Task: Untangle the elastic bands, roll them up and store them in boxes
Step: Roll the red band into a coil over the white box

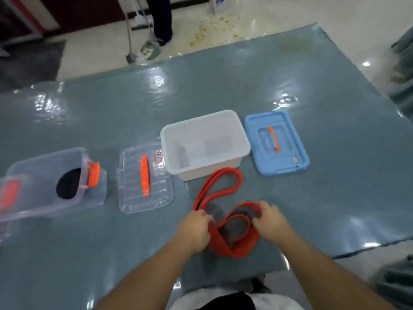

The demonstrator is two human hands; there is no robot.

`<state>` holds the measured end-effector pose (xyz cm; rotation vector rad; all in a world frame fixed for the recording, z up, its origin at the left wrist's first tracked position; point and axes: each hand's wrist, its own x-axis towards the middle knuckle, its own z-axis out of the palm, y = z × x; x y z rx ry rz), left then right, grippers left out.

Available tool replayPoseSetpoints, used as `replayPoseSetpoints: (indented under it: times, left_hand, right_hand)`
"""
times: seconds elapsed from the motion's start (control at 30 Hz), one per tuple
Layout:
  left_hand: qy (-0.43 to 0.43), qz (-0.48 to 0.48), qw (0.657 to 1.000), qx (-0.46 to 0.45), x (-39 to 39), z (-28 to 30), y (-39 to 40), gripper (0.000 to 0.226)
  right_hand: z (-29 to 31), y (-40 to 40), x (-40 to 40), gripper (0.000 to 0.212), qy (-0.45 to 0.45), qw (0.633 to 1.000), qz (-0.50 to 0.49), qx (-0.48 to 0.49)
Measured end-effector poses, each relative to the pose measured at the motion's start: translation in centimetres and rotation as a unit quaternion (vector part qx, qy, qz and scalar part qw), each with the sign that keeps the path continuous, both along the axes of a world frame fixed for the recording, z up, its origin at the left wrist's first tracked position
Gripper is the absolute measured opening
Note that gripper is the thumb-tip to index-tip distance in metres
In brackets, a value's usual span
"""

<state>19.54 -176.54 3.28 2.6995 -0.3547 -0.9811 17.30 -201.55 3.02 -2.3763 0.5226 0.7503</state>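
**bandwrangler:** So the orange band [220, 193] is lying on the table [312, 198] just in front of the white box [242, 145], far loop nearly touching its near wall, near end bunched up between the hands. Left hand [195, 229] is curling round the flat doubled part, right hand [269, 220] is pinching the top of the near loop. It's looking like flat, floppy rubber — light, stretchy, probably grippy rather than slick, and I'm guessing it's wanting to spring open once rolled.

**tidy_tom:** Then I'd be holding it flat across the width, thumb on top, and starting the roll from the folded end so it isn't twisting. How many of everything?

**bandwrangler:** I'm counting one orange band out on the table, plus one dark roll [68, 184] sitting in the clear box [33, 166] on the left — can't say for sure it's a band. Two boxes, two lids: the clear lid [134, 198] is lying between the boxes, the blue lid [257, 130] just right of the white one. White box is looking empty.
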Motion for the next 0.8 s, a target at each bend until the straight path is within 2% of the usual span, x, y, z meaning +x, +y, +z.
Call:
replayPoseSetpoints:
  times: [0.13,0.2,0.33,0.4,0.53,0.63,0.7,0.77,0.8]
  left_hand:
    - [-0.015,0.209,0.978,0.004,-3.6,0.2,-1.3,0.031]
    - [0.025,0.312,0.949,-0.015,-5.1,0.0,-2.5,0.043]
    - [0.024,0.446,0.893,-0.053,-6.6,-0.5,-4.8,0.07]
    - [0.026,0.488,0.87,-0.064,-7.1,-0.5,-5.8,0.074]
    - [0.009,0.536,0.837,-0.112,-7.5,-0.1,-7.0,0.063]
    - [-0.002,0.591,0.788,-0.174,-6.4,1.5,-7.3,0.059]
    - [-0.012,0.61,0.761,-0.221,-5.5,2.6,-7.0,0.064]
    - [-0.009,0.609,0.754,-0.246,-4.9,3.7,-6.3,0.066]
    - [-0.003,0.603,0.756,-0.255,-4.6,4.5,-6.1,0.06]
  right_hand:
    - [-1.4,-0.5,0.8,0.037,-0.018,0.999,0.028,-0.027]
    - [-1.6,-0.6,0.9,0.033,-0.024,0.997,0.053,-0.049]
    - [-2.4,-1.4,1.1,0.027,-0.045,0.992,0.099,-0.058]
    - [-2.3,-2.2,1.6,0.024,-0.07,0.992,0.104,-0.034]
    - [0.1,-4.2,3.0,0.015,-0.073,0.992,0.082,0.063]
    - [3.4,-5.0,4.1,0.022,-0.103,0.985,0.054,0.127]
    - [6.2,-4.9,4.9,0.026,-0.123,0.976,0.019,0.179]
    - [8.9,-4.5,5.9,0.019,-0.15,0.964,-0.001,0.22]
    - [10.4,-4.2,6.3,0.015,-0.168,0.958,-0.001,0.231]
